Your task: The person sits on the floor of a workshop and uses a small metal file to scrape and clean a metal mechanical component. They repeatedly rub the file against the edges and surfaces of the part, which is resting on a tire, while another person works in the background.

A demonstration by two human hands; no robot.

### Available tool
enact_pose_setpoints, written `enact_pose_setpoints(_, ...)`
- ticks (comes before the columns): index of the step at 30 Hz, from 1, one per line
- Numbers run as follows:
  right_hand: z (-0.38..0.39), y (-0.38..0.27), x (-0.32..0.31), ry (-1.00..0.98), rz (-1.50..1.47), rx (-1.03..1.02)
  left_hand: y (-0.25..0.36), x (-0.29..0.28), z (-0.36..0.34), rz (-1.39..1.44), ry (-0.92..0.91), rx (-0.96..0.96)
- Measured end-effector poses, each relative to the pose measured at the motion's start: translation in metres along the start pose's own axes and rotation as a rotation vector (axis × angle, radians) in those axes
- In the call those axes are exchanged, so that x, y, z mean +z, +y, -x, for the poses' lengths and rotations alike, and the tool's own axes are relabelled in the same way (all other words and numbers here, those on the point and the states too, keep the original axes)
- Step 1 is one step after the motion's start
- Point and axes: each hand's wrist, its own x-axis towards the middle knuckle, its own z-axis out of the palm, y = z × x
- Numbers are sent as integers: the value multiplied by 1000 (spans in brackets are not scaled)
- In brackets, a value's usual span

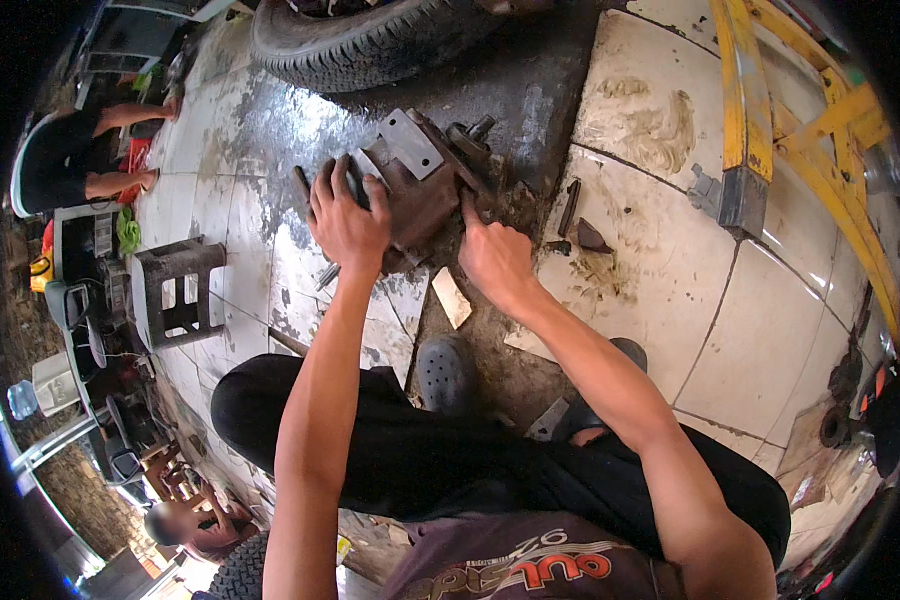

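Observation:
A greasy brown metal housing (pixel 425 195), which looks like a gearbox, rests on the floor in front of me. It has a flat grey plate with holes (pixel 411 144) on top and a dark flange with a shaft stub (pixel 478 133) at its right end. My left hand (pixel 350 215) grips the housing's left end, fingers spread over the edge and thumb by the plate. My right hand (pixel 498 255) is at the lower right corner. Its index finger reaches out against the housing; the other fingers are curled, and whatever they hold, if anything, is hidden.
A tyre (pixel 370 50) lies beyond the housing. At right stands a yellow steel frame (pixel 745 100). Dark metal fragments (pixel 594 237) and a broken tile piece (pixel 452 298) lie nearby. A plastic stool (pixel 175 290) is at left. Two other people (pixel 55 165) are farther off.

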Motion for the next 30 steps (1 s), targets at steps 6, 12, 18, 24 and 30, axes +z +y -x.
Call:
enact_pose_setpoints(6,4,3,0,-36,-143,86,-3,0,1,1,-1,-20)
enact_pose_setpoints(12,8,12,24,37,-565,174,0,2,2,-13,23,1)
enact_pose_setpoints(18,7,21,26,49,-599,128,1,0,1,26,-4,-23)
enact_pose_setpoints(24,1,13,7,-56,-414,204,2,0,-2,4,7,-14)
enact_pose_setpoints(30,6,8,6,-35,-200,115,0,-1,0,-2,19,0)
